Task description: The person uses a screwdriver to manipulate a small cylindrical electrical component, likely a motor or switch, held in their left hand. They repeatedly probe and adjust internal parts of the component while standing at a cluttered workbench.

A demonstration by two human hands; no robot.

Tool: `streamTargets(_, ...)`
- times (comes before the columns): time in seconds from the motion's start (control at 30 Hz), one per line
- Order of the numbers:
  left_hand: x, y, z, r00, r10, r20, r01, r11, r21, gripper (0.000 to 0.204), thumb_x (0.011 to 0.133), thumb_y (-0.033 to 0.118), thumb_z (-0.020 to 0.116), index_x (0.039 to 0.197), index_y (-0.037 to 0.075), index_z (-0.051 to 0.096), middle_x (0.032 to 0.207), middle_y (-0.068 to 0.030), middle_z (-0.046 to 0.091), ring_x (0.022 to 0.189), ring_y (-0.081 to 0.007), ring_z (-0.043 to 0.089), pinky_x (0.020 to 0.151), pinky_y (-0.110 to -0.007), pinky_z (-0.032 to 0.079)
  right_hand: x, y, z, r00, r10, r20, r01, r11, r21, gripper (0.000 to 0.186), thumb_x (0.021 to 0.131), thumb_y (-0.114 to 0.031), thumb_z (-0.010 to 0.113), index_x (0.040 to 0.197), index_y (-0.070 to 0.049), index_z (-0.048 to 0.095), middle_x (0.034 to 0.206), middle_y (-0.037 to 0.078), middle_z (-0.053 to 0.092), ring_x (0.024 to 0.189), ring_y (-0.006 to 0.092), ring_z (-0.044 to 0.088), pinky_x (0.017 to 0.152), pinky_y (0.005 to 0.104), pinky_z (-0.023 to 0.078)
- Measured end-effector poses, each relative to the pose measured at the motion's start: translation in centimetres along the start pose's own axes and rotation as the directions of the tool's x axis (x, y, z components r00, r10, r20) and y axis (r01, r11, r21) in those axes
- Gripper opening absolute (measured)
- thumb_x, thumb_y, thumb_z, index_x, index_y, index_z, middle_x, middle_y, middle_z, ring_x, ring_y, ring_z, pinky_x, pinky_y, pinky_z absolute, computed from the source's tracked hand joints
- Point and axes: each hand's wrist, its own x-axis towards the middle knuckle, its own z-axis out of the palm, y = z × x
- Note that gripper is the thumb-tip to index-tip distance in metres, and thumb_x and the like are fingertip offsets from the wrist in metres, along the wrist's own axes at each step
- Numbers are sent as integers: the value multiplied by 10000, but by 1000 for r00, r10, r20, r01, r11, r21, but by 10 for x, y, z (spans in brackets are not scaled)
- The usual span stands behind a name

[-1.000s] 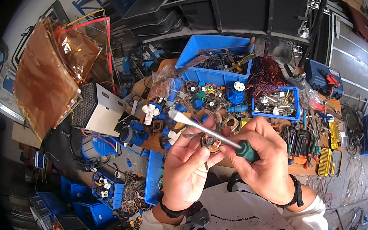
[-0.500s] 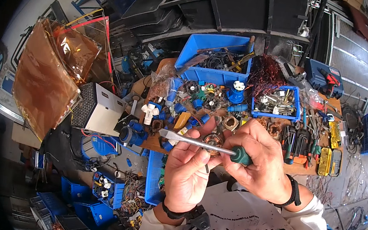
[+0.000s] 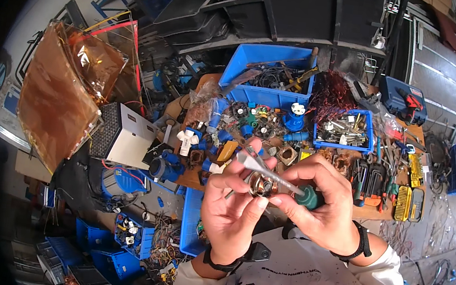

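My left hand (image 3: 231, 211) grips a small round motor part (image 3: 262, 185) with copper-coloured windings and a thin shaft sticking out between the fingers. Closed around the green handle of a flat-blade screwdriver (image 3: 272, 175) is my right hand (image 3: 320, 199). Its steel blade slants up to the left, passing above the motor part, with the wide tip near my left fingers. From here I cannot tell whether the blade touches the part. Both hands are held together above the near edge of the wooden workbench (image 3: 373, 213).
Behind my hands lie blue fittings and square copper-wound parts (image 3: 287, 154). Farther back stand a large blue bin (image 3: 262, 96) of cables and a blue tray (image 3: 341, 145) of metal pieces. Hand tools (image 3: 374, 177) line the right side. A white box (image 3: 133, 136) stands at left.
The motor part has turned in my left fingers, its shaft now pointing left instead of toward me. The screwdriver has tilted, its handle slightly lower and its tip higher and farther right.
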Motion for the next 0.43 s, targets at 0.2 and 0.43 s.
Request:
streamTargets(0.2, -2, -5, 1, 990, 135, 28, -138, 980, 142, 243, 837, -93, 582, 982, 44, 444, 1403, -291, 326, 1255, -397, 441, 982, -434, 438, -4, -1, 6, 983, 181, -10, -179, 976, 127, 183, 763, -63, 738, 901, -10, 631, 818, 84, 655, 706, 148, 621, 624, 276, 482)
streamTargets(0.43, -6, -13, -2, 968, 240, 67, -249, 932, 262, 227, 842, -90, 574, 978, 40, 447, 1411, -286, 310, 1250, -413, 443, 994, -454, 425, -15, 8, 13, 939, 344, -4, -333, 911, 245, 166, 810, -126, 714, 913, -18, 642, 765, 37, 662, 640, 106, 580, 582, 232, 459)
